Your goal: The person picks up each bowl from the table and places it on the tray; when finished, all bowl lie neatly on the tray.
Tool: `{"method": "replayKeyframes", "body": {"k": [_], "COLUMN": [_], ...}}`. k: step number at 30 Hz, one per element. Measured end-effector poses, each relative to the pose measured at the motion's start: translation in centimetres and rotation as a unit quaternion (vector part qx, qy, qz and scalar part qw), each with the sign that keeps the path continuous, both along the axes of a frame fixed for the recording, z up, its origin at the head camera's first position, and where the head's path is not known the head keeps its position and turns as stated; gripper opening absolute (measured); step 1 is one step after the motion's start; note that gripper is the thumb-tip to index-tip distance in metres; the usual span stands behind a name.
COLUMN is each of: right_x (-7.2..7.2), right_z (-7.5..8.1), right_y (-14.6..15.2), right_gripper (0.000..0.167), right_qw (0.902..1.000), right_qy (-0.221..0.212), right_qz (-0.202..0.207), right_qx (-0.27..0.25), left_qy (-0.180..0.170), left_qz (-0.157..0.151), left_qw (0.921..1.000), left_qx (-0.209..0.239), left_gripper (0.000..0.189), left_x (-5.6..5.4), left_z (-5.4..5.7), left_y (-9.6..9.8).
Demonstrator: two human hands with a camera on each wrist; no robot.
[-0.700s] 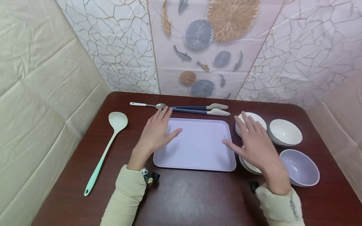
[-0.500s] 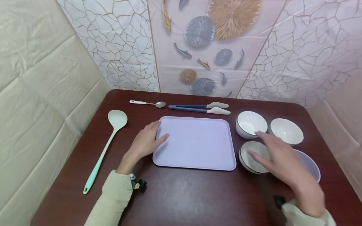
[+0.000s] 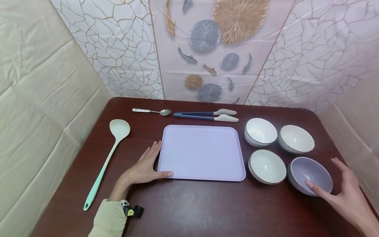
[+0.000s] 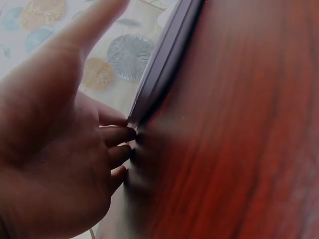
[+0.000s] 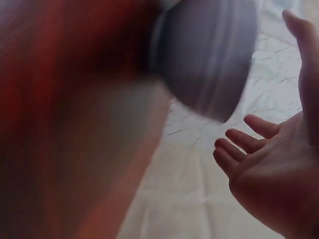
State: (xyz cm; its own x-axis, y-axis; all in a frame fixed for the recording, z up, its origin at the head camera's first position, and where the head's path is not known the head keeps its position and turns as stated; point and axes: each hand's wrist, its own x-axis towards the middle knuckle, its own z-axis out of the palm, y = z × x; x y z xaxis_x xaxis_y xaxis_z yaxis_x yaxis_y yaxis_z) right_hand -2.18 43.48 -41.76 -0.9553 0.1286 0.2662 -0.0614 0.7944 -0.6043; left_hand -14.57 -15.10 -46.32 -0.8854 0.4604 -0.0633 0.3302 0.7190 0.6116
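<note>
Left hand (image 3: 142, 169) spread wide, fingers at lilac tray's (image 3: 201, 153) left rim. Right hand (image 3: 347, 194) spread wide, just beside purple bowl (image 3: 311, 175), near surface's (image 3: 201, 210) right edge.

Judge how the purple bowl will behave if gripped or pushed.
Likely stiff: the purple bowl has an evenly round rim. Its smooth-looking sides may be a little slippery. They curve in to a narrower base, so a push high up could tip it, perhaps toward the nearest white bowl.
</note>
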Motion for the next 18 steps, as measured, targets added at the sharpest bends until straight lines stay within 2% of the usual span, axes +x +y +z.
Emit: {"method": "replayKeyframes", "body": {"k": [4, 8, 18], "right_x": [0.6, 0.9, 0.3], "right_z": [-2.0, -3.5, -4.3], "right_y": [1.0, 1.5, 1.6], "right_gripper": [0.113, 0.123, 0.12], "right_qw": [0.9988, 0.9969, 0.9966], "right_qy": [-0.002, 0.006, 0.001], "right_qz": [0.021, 0.043, 0.048], "right_qx": [-0.045, -0.065, -0.067], "left_qy": [-0.002, -0.001, -0.004], "left_qz": [-0.002, -0.006, -0.012], "left_qw": [1.0, 1.0, 0.9999], "left_qx": [-0.003, 0.002, 0.011], "left_gripper": [0.129, 0.13, 0.132], "left_x": [0.3, 0.4, 0.3], "left_z": [-0.2, -0.4, -0.5], "left_y": [-0.2, -0.2, -0.5]}}
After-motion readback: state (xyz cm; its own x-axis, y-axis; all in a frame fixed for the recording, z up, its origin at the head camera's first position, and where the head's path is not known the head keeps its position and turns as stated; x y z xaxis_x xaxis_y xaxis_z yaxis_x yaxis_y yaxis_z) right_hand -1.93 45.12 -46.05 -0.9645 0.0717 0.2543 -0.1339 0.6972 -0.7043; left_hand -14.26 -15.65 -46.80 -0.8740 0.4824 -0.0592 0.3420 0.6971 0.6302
